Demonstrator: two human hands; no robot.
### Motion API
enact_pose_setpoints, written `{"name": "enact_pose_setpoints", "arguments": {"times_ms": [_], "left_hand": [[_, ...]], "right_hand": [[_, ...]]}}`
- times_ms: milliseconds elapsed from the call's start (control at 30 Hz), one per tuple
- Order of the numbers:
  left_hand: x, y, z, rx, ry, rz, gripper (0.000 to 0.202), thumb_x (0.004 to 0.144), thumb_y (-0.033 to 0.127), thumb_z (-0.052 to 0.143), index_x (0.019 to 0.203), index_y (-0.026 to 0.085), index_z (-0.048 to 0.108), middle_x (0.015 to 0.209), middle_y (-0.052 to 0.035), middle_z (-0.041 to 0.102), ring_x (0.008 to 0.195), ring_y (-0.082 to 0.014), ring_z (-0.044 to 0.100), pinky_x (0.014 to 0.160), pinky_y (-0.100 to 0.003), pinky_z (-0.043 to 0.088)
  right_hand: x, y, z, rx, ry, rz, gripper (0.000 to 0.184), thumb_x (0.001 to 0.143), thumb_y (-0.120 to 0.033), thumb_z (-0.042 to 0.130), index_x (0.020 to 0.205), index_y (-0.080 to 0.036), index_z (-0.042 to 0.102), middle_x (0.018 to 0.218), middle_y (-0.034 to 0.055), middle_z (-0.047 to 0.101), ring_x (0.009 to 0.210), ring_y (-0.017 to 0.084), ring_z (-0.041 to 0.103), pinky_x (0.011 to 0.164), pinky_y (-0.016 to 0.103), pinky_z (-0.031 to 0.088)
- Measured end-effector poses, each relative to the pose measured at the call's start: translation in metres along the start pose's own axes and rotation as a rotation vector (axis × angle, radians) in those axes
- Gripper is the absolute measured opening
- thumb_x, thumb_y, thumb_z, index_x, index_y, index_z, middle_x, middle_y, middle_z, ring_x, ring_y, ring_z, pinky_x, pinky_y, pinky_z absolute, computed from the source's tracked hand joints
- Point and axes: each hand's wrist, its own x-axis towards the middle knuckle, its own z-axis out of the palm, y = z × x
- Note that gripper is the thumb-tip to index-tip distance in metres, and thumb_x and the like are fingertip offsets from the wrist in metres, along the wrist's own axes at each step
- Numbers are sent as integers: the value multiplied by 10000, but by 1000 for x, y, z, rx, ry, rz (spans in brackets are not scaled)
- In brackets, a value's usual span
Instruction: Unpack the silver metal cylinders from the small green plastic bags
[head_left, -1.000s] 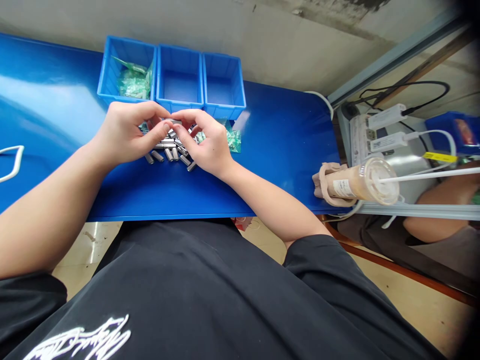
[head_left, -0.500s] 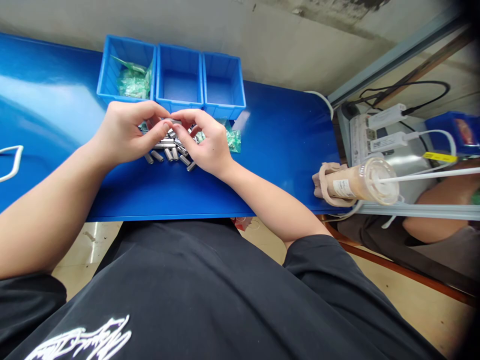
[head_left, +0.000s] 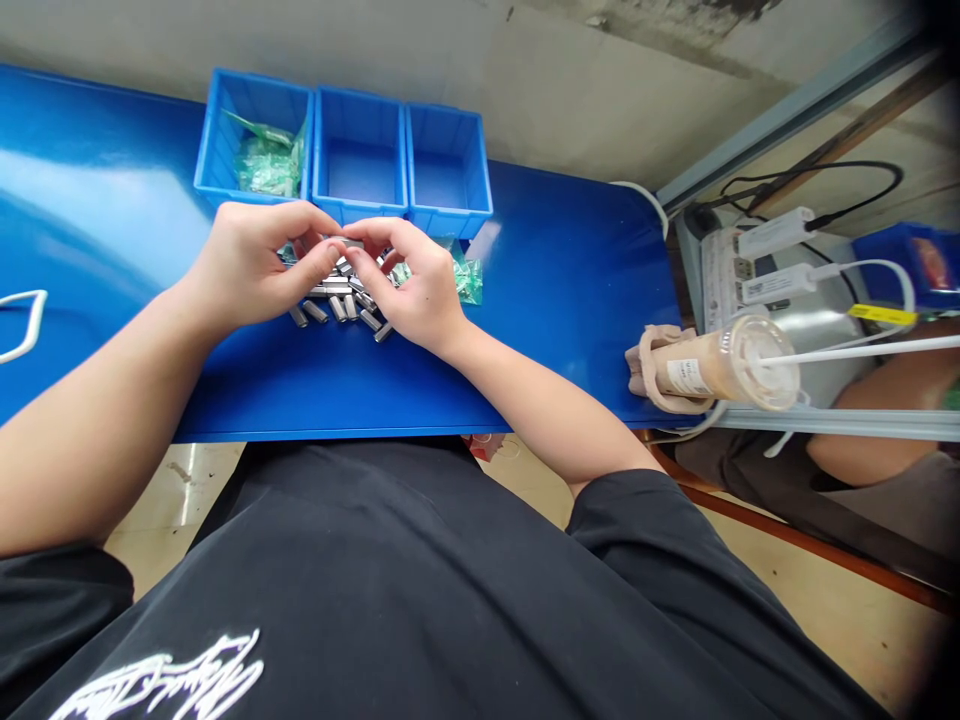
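white loop (head_left: pixel 22 325) at the far left edge on the blue table (head_left: pixel 540 300). upper left of centre: three blue bins (head_left: pixel 341 150) in a row, the left one holding green bags (head_left: pixel 266 165), the other two look bare inside. left hand (head_left: pixel 247 260) just below the bins, fingers curled, thumb and forefinger pinched toward the right hand (head_left: pixel 416 285); fingertips of both meet over a small metal piece (head_left: pixel 346 243), so both hands seem to grip it together, though the exact hold is partly hidden. below them, a heap of short metal pins (head_left: pixel 341 305) lies on the table, touching the right hand's underside. more green bags (head_left: pixel 465 280) just right of that hand. pins look stiff, smooth, small, light each; likely slippery and prone to roll, so best pinched across the barrel near mid-length with fingertips, not by the ends. right of frame: a lidded cup (head_left: pixel 720 370) on its side in a beige carrier at the table edge, a power strip (head_left: pixel 757 265) with white plugs behind. another person's arm (head_left: pixel 877 425) at the far right.
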Motion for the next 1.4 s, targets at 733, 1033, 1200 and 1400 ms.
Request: {"name": "enact_pose_setpoints", "arguments": {"times_ms": [733,1033,1200,1400], "left_hand": [[0,0,0,1,-15,-21,419,1055,519,590,1023,157,798,775,-12,756,658,-57,622,628,-152,478],[0,0,0,-8,-18,-15,385,1057,484,595,1030,155,793,786,-9,758,676,-58,636,635,-155,473],[0,1,0,-5,-6,23,368,1061,462,605,1030,146,790,771,3,750,663,-44,636,625,-141,458],[-1,1,1,-2,14,56,341,1068,422,608,1028,136,789,761,14,736,660,-32,624,630,-128,441]], "right_hand": [[0,2,0,-18,-1,-21,632,1132,-629,314,1321,-137,662,1212,78,740,1155,139,707,1084,350,658],[0,4,2,-7,12,-31,650,1123,-659,309,1306,-147,665,1187,66,741,1139,135,708,1120,365,642],[0,2,1,-19,10,-35,687,1122,-672,276,1300,-133,664,1184,69,739,1099,121,701,1096,351,640],[0,1,0,-7,24,-45,725,1109,-698,275,1277,-114,670,1160,65,742,1055,108,697,1050,325,644]]}}
